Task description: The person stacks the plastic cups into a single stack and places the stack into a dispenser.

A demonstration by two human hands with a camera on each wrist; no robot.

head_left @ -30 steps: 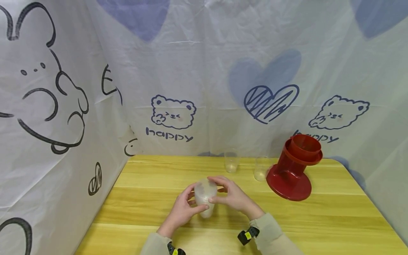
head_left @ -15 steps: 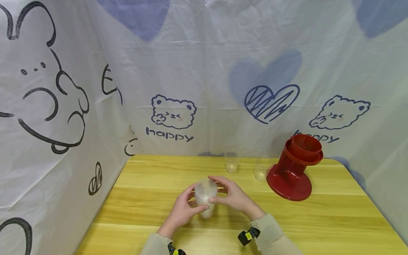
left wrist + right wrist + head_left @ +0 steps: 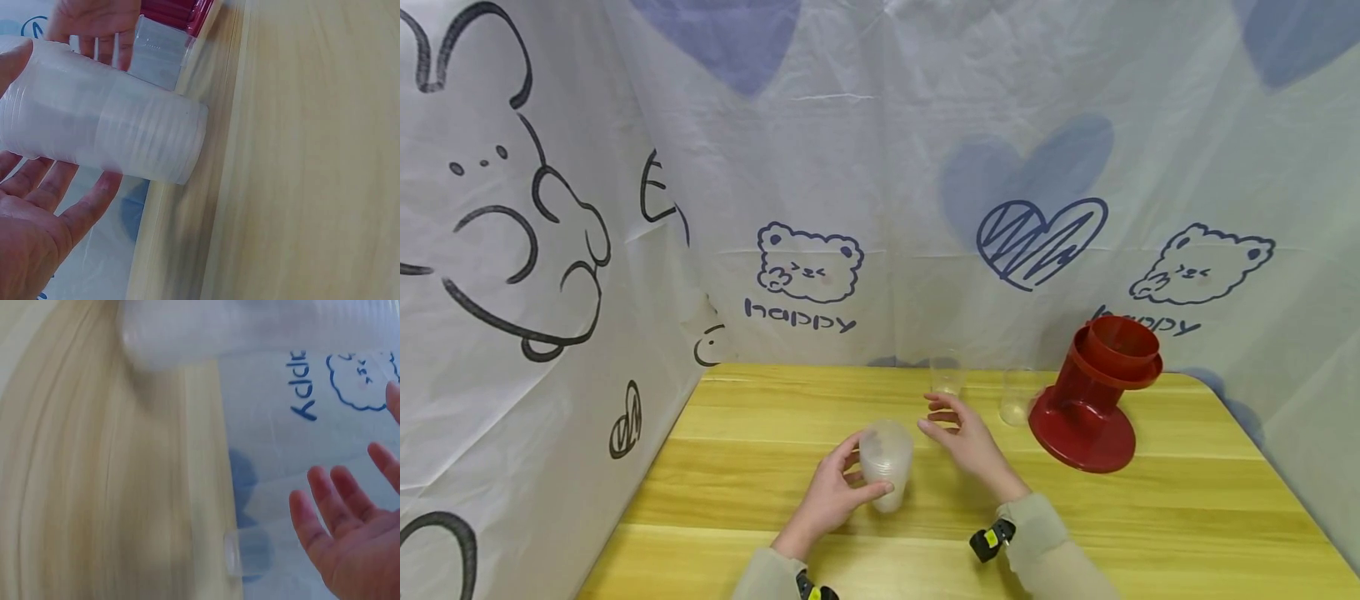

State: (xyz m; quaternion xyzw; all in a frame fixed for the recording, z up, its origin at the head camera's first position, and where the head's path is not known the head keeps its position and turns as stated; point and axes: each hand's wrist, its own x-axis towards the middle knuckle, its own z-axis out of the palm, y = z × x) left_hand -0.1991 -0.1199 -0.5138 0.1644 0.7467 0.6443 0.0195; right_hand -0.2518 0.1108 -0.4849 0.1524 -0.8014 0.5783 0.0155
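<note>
A stack of nested clear plastic cups (image 3: 887, 462) stands on the wooden table in the head view, mouths up. My left hand (image 3: 835, 492) grips the stack from its left side, thumb at the near side and fingers curved behind. In the left wrist view the nested rims of the cup stack (image 3: 137, 119) show as close ridges. To the right of the stack is my right hand (image 3: 966, 437), fingers spread and holding nothing. The right wrist view shows the right hand (image 3: 362, 531) apart from the cups, its fingers extended.
Two single clear cups stand toward the table's back edge, one cup (image 3: 946, 372) behind the right hand and another cup (image 3: 1018, 400) farther right. Beside the latter is a red stand (image 3: 1093, 400) with a round base and a wide tubular top. A printed cloth (image 3: 910, 208) hangs behind the table.
My right hand has let go of the cup stack and moved right and slightly back. The left hand still holds the stack in nearly the same place.
</note>
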